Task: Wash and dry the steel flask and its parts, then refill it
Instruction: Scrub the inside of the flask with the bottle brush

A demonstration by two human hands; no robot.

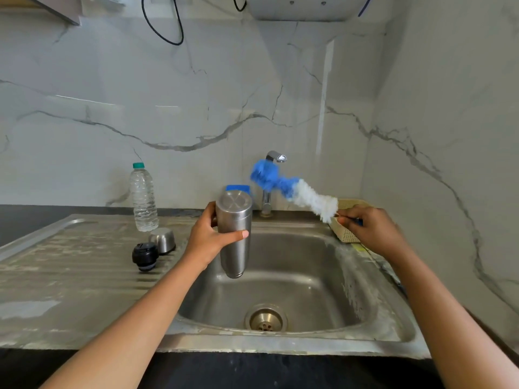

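Note:
My left hand (209, 240) grips the steel flask (234, 234) upside down over the sink basin (295, 276), its base up and its mouth pointing down. My right hand (368, 228) holds the handle of a bottle brush (292, 189) with blue and white bristles, raised to the right of the flask in front of the tap (271, 181). The brush is blurred. On the draining board (70, 262) lie the flask's black stopper (145, 256) and its steel cup lid (163, 240), side by side.
A clear plastic water bottle (143, 196) with a green cap stands at the back of the draining board. A cream plastic basket (346, 220) sits at the sink's back right corner. A blue object (238, 188) stands behind the flask. Marble walls close in behind and on the right.

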